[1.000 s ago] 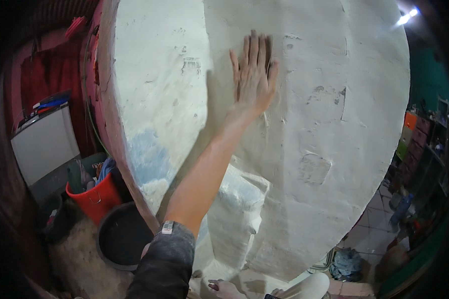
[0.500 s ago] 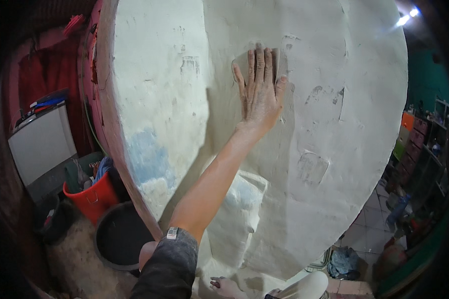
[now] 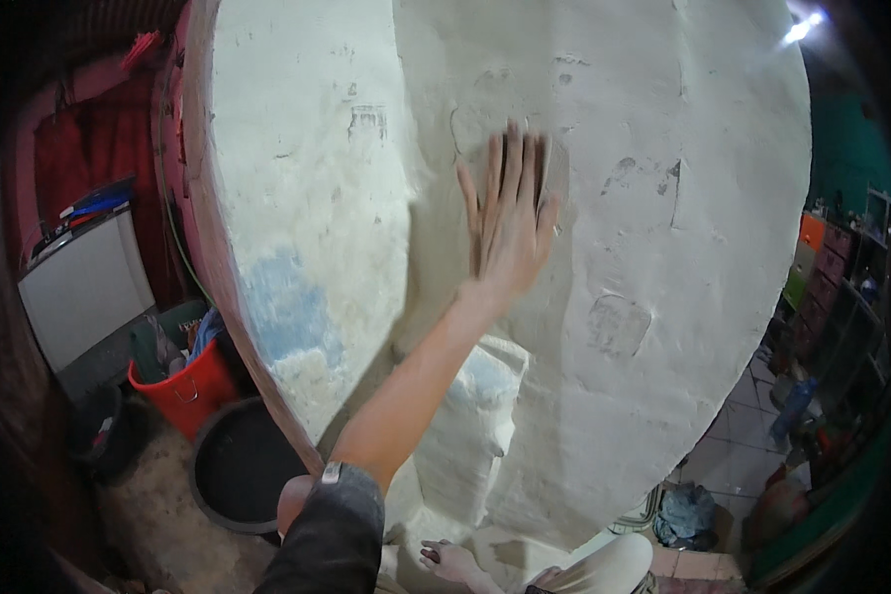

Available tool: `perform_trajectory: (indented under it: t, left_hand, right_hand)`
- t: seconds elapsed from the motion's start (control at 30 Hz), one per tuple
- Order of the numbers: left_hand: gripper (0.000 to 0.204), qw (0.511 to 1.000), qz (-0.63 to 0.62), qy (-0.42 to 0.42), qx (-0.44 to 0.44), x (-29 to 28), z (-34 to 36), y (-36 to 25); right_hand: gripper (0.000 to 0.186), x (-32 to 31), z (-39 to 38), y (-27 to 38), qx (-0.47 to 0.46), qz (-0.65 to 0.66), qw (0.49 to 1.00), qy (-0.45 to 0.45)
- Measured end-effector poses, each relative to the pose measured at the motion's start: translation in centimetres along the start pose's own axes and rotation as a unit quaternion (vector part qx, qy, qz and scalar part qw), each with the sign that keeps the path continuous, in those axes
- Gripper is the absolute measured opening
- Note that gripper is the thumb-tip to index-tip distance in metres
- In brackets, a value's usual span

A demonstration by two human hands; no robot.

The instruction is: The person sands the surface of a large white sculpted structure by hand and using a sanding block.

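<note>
My left hand (image 3: 510,223) lies flat against a large, pale, uneven plastered wall (image 3: 624,247), fingers pointing up and slightly blurred. Beneath its fingers it presses a thin grey sheet (image 3: 558,166) that looks like sandpaper; only its right edge shows beside the index finger. Dust whitens the back of this hand. Grey scuffs mark the plaster, and a blue patch (image 3: 289,307) colours its left part. Low at the bottom, my right hand (image 3: 455,562) rests with its fingers apart near the foot of the wall, holding nothing visible.
Down on the left stand a red bucket (image 3: 173,401) with cloths in it and a round black tub (image 3: 243,475). A white panel (image 3: 87,287) leans behind them. To the right are drawers (image 3: 830,262), shelves and a crumpled grey bag (image 3: 685,515) on tiles. A raised chunk (image 3: 485,381) juts below my forearm.
My left hand has slid down the plaster, and the grey sheet has moved down with it. My right hand stays low near the wall's foot. The view has shifted slightly.
</note>
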State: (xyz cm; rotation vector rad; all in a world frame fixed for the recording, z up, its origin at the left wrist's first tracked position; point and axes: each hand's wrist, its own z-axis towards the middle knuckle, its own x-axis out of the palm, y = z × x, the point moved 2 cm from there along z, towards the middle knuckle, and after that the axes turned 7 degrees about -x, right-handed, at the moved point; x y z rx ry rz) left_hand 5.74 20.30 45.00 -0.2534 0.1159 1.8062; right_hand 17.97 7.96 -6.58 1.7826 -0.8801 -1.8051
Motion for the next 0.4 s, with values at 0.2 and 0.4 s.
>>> perform_trajectory:
  t: [0.2, 0.4]
  left_hand:
    - [0.056, 0.998, -0.057, -0.025, -0.010, -0.7, 1.6, -0.1]
    - [0.066, 0.999, -0.030, 0.008, 0.013, 1.9, -1.4, 0.5]
  right_hand:
    - [0.051, -0.7, -0.3, 2.2, -0.015, -0.016, 1.000, -0.002]
    - [0.051, -2.3, 0.3, 2.2, 0.010, -0.027, 0.999, 0.037]
